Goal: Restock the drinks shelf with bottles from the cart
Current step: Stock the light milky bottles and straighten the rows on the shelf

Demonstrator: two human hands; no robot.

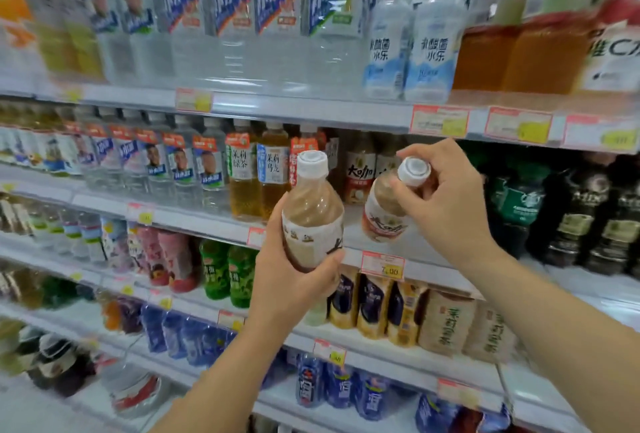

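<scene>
My left hand [294,277] grips the lower body of a milk-tea bottle [311,211] with a white cap, held upright in front of the second shelf. My right hand [446,204] pinches the neck of a second milk-tea bottle [388,214], tilted towards the left, just above the white shelf board [429,256]. Behind it, matching brown bottles [360,173] stand at the back of the same shelf slot. The cart is out of sight.
Large water bottles [242,24] fill the top shelf. Amber tea bottles [256,180] stand left of the slot, dark bottles [571,218] to its right. Coffee and tea bottles [398,308] line the shelf below, behind a price tag [382,264].
</scene>
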